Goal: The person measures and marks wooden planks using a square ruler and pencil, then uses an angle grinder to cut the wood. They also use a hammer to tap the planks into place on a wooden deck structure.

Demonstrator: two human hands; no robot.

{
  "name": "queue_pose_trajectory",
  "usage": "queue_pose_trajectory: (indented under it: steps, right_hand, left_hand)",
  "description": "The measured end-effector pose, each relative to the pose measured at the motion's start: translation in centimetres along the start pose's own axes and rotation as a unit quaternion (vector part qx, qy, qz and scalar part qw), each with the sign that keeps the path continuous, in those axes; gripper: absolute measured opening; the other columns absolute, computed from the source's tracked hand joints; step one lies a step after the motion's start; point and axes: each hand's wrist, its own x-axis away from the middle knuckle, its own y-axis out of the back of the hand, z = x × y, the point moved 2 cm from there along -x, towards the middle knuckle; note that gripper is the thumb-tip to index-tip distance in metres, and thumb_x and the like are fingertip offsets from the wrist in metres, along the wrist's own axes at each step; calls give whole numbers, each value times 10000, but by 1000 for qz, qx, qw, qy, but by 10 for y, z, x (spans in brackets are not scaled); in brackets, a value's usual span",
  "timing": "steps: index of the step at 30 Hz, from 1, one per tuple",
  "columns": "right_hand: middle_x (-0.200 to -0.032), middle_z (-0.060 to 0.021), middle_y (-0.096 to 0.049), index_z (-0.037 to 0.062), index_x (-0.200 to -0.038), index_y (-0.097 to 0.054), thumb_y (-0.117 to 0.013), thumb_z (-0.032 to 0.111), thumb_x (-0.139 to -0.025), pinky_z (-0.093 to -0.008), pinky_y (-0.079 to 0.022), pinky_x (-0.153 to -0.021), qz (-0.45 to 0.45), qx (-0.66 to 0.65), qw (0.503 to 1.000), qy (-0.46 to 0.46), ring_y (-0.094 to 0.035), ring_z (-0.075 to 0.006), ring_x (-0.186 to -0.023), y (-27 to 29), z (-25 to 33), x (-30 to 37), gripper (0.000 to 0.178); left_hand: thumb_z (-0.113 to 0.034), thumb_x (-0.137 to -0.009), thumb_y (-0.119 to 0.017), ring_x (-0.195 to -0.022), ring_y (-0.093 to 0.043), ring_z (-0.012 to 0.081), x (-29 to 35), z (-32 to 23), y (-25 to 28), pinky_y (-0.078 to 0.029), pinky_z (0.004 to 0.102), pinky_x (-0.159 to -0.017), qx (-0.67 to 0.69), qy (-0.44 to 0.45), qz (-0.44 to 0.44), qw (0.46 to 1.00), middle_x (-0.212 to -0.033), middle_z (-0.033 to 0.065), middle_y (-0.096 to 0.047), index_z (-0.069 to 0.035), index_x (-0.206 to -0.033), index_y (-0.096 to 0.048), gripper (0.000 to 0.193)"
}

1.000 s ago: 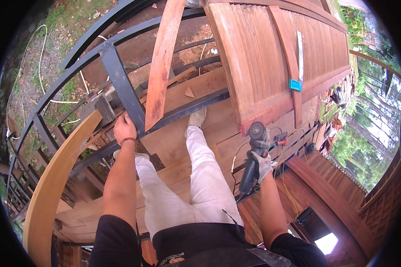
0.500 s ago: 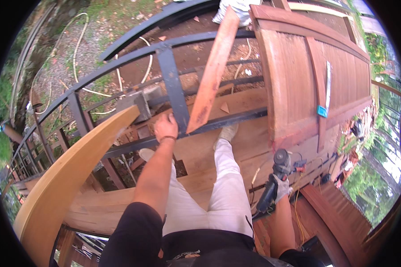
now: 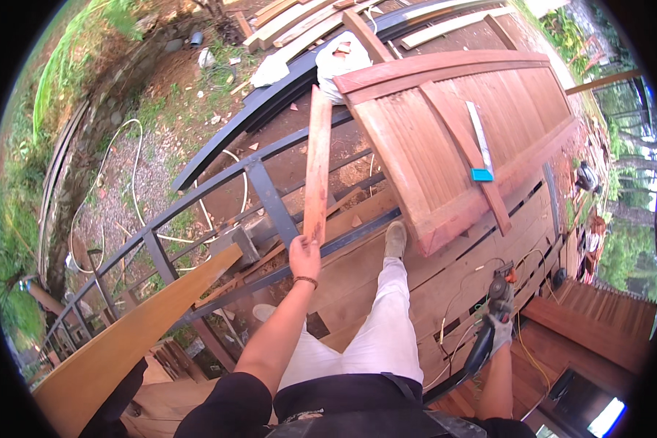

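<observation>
My bare left hand (image 3: 304,257) is closed at the lower end of a reddish wooden board (image 3: 317,160), which leans across a dark metal frame (image 3: 270,198). Off to the right, my gloved right hand (image 3: 501,334) grips an angle grinder (image 3: 482,347) with its disc end pointing away from me. Between the two, a slatted wooden door panel (image 3: 445,131) lies tilted over the frame. Upon the panel rest a wooden strip (image 3: 456,146) and a try square (image 3: 480,150) with a blue handle.
A curved yellowish board (image 3: 135,328) sticks up at the left, near my left arm. Planks (image 3: 358,292) lie underfoot, and cords (image 3: 529,343) run beside the grinder. White sacks (image 3: 343,62) and stacked timber (image 3: 299,25) lie beyond the frame.
My left hand has moved from the metal frame onto the board's lower end. The grinder has shifted right and lower in view. The whole view has turned, and my right foot has stepped forward.
</observation>
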Motion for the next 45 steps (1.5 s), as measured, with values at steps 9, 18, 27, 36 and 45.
queue_pose_trajectory:
  steps: [9,18,27,36,45]
  right_hand:
    - [-687,-103,-628,47,-947,-586,-769,62,-765,-362,-526,-437,99,53,992,50,-622,-243,-491,-40,266,-156,258]
    - [-798,-113,-647,8,-1035,-566,-664,75,-848,-341,-573,-544,380,222,875,205,-670,-232,-611,-151,462,-162,222]
    - [-790,-108,-637,3,-1055,-572,-759,115,-786,-314,-562,-504,460,395,678,416,-662,-215,-581,-353,564,-132,346]
    - [-771,-99,-674,22,-977,-611,-806,174,-728,-327,-551,-524,464,463,644,394,-668,-193,-617,-514,500,-114,351]
    - [-783,-105,-690,18,-993,-618,-785,169,-746,-326,-565,-543,467,489,633,378,-668,-198,-610,-555,491,-131,334]
  left_hand:
    - [-496,-781,-743,-1110,-616,345,0,-133,-232,-478,402,-942,17,190,64,980,-1196,244,-621,46,-1221,-508,736]
    - [-604,-685,-770,-1050,-623,415,18,-175,-253,-492,468,-898,-22,280,-24,959,-1108,264,-648,-1,-1234,-511,856]
    - [-603,-704,-749,-1081,-614,399,16,-189,-251,-486,465,-914,4,271,-8,962,-1131,265,-636,-11,-1248,-497,843]
    - [-608,-697,-752,-1041,-638,387,18,-184,-241,-504,453,-891,1,281,-10,960,-1110,257,-650,-8,-1256,-498,859]
    - [-587,-685,-769,-999,-653,385,15,-183,-244,-526,449,-850,-18,275,-26,961,-1082,255,-653,-7,-1224,-509,833]
